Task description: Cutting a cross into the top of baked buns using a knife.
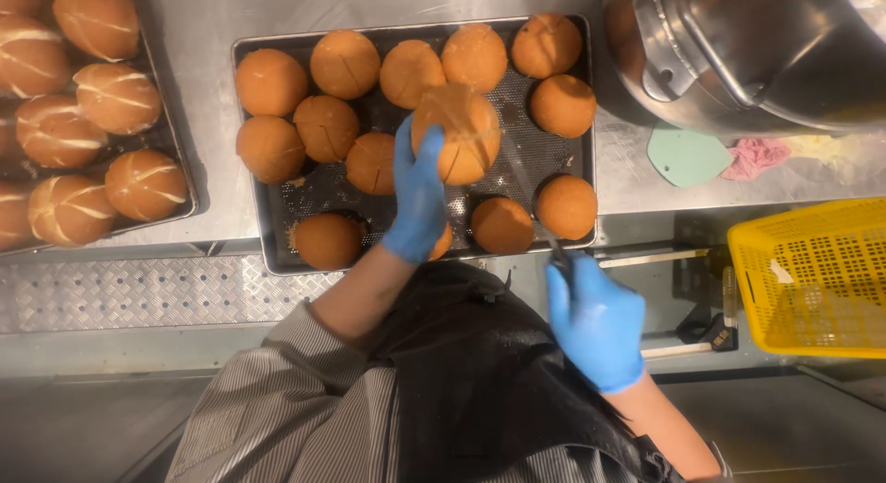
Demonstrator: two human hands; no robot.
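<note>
Left blue-gloved hand (417, 195) grips a round, scored brown bun (459, 132) above the dark perforated metal tray (277, 226); right blue-gloved hand (595, 322) is closed around a thin knife (531, 202).

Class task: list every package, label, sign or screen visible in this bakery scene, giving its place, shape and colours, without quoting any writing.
No packages, signs or screens are in view.
Possible label: a small white scrap inside the yellow basket at right; too small to tell.
</note>
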